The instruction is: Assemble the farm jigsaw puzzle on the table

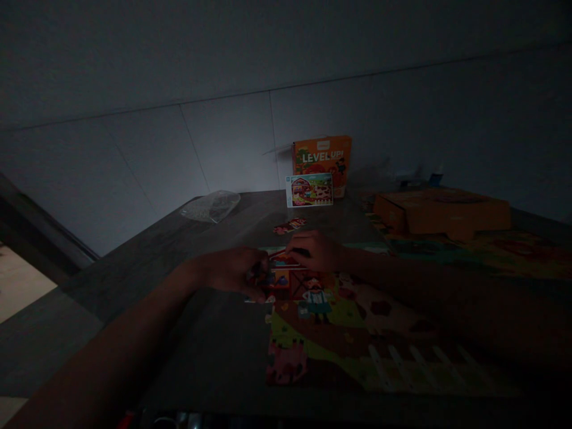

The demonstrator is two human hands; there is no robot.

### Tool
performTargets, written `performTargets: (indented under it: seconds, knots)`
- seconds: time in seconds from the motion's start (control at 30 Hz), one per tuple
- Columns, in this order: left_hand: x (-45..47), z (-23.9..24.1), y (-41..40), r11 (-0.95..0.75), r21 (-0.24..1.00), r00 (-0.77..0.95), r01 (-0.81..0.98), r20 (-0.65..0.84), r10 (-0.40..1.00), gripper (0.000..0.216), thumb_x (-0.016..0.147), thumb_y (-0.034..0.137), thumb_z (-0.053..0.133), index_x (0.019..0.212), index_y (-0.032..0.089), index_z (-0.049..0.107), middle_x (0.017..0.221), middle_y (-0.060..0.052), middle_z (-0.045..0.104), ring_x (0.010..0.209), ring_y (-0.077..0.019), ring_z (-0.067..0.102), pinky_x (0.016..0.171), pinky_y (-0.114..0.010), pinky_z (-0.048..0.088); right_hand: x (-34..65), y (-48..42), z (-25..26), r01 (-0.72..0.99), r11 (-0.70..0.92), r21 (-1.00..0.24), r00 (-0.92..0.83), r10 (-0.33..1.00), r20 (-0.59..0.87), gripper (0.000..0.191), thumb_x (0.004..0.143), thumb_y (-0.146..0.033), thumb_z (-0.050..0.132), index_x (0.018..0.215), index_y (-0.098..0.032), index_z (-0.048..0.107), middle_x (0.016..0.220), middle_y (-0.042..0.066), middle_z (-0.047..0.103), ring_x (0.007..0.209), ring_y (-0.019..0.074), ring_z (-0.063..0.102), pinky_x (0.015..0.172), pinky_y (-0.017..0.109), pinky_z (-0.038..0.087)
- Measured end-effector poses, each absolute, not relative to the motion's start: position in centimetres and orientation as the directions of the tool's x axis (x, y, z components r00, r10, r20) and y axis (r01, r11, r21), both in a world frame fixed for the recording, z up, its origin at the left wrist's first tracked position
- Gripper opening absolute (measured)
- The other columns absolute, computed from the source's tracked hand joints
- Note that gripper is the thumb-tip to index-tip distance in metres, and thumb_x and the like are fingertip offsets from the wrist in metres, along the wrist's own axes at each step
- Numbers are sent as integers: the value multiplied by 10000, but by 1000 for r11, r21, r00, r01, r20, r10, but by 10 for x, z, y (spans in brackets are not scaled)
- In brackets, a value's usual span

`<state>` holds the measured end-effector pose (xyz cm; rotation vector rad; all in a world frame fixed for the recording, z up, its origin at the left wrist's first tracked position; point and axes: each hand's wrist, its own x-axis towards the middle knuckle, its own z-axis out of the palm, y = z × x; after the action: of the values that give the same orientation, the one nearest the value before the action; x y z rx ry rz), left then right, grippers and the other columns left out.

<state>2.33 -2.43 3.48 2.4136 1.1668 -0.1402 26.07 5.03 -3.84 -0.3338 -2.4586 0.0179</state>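
A farm jigsaw puzzle [330, 351], largely joined, lies on the dark table and shows a barn, a farmer, a cow and a pig. At its upper left edge, my left hand [236, 271] has thumb and fingers closed around a puzzle piece [263, 279], partly hidden by the fingers. My right hand [315, 249] is at the barn roof, its fingers bent down and touching the puzzle; what lies under the fingertips is hidden. My right forearm covers the puzzle's right part. Loose puzzle pieces [290, 226] lie just beyond my hands.
A picture card [311, 190] leans on an upright orange box [322, 156] marked "LEVEL UP!" by the wall. To its left lies a clear plastic bag [211, 206]. At right, an orange box [442, 211] rests on another colourful puzzle [482, 253]. The scene is dim.
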Motion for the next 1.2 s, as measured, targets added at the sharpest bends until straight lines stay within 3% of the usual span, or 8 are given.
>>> performTargets:
  seconds: [0.27,0.57,0.8,0.87,0.93,1.0,1.07,1.2]
  knots:
    - [25,36,-25,-566,343,651,750,-229,724,428,710,512,759,899,175,577,864,-12,614,741,-172,557,608,-244,375,261,51,-38,243,965,-94,-763,250,596,134,880,-141,539,871,-148,673,819,66,679,749,158,614,706,269,464]
    - [19,22,-11,-540,430,675,723,-275,685,390,702,495,780,784,155,606,718,11,600,650,-143,539,546,-222,332,261,51,-40,237,968,-89,-757,241,608,135,882,-142,539,880,-149,673,812,59,671,749,149,609,701,259,463]
    - [32,15,-13,-519,461,662,720,-231,713,223,788,355,728,827,164,622,734,17,668,657,-137,600,569,-211,377,261,51,-39,236,967,-93,-756,243,608,133,884,-137,537,877,-147,670,822,66,675,762,157,615,716,271,472]
    - [37,14,-12,-569,386,664,726,-177,727,206,818,358,703,841,166,631,755,3,681,666,-141,607,581,-217,385,261,52,-40,235,968,-90,-757,240,607,136,883,-133,535,881,-148,670,822,65,676,757,156,614,714,270,470]
    - [37,16,-8,-584,218,615,782,-117,780,221,854,381,661,841,161,638,776,-31,689,688,-162,621,592,-235,389,261,53,-41,236,968,-88,-763,241,600,137,884,-133,533,887,-150,670,821,60,674,750,152,610,710,266,465]
    - [28,23,-3,-500,6,500,866,-33,866,251,891,398,601,849,155,648,814,-74,698,736,-191,640,616,-256,397,262,54,-42,228,970,-85,-760,232,607,137,886,-137,533,885,-151,669,817,57,673,747,151,608,706,263,462]
    - [11,32,0,-356,-124,360,926,4,933,308,901,444,565,888,154,667,869,-103,712,785,-211,656,643,-266,410,261,55,-43,216,973,-80,-757,218,616,141,890,-142,528,885,-148,669,820,62,674,755,156,611,705,267,463]
    - [-23,47,1,-200,-218,160,955,-188,969,578,724,659,645,965,136,691,959,-144,714,830,-272,666,617,-277,425,261,54,-42,217,973,-77,-758,217,616,158,895,-143,516,859,-147,669,807,65,669,741,156,610,697,266,465]
